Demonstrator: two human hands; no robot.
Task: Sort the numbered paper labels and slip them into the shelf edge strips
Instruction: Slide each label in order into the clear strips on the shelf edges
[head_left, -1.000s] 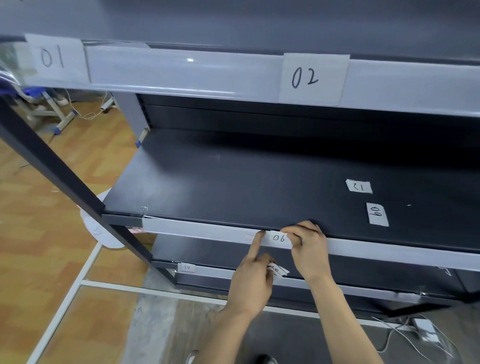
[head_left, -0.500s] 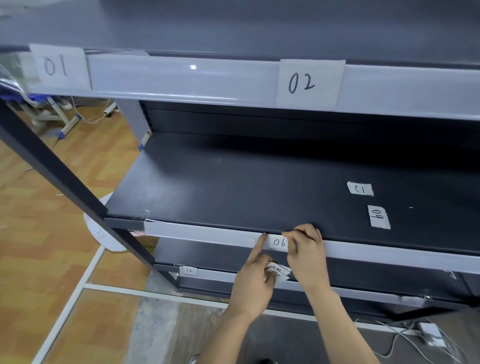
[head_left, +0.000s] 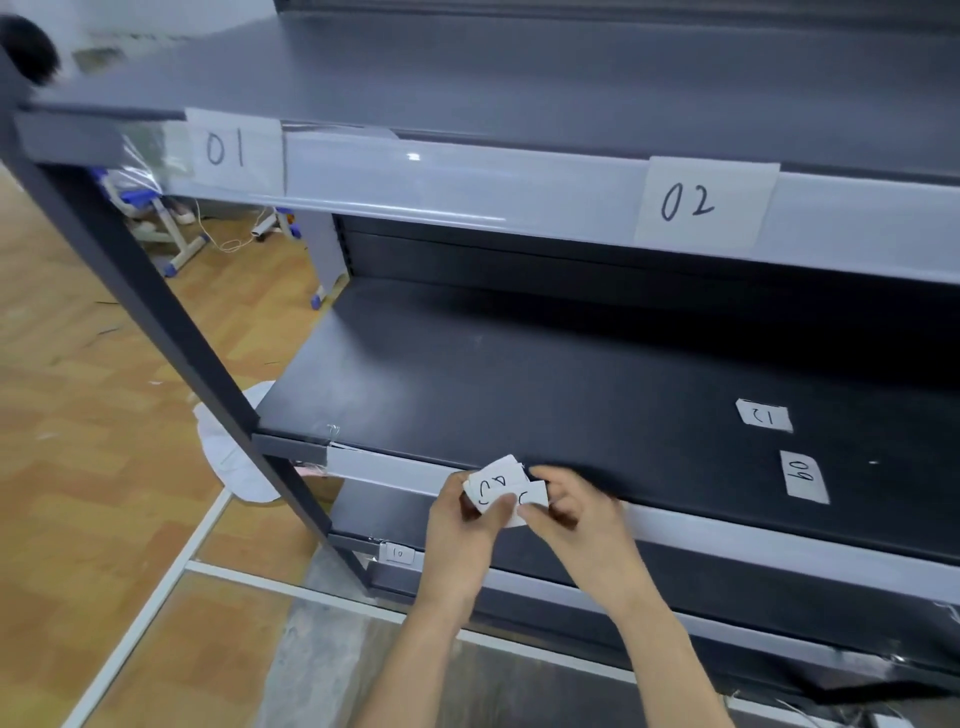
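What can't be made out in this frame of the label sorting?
Head view only.
Numbers on the held labels: the slips overlap, and fingers of the left hand and right hand cover parts; only pen fragments show.
Middle edge strip: the stretch behind both hands is hidden, so any label there is unseen.
Shelf unit: right end cut off by the frame edge.
Dark object, top left: blurred and cropped.

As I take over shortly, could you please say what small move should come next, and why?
Probably peel one slip off the small stack of white paper labels, which the left hand and right hand pinch together before the pale grey shelf edge strip.
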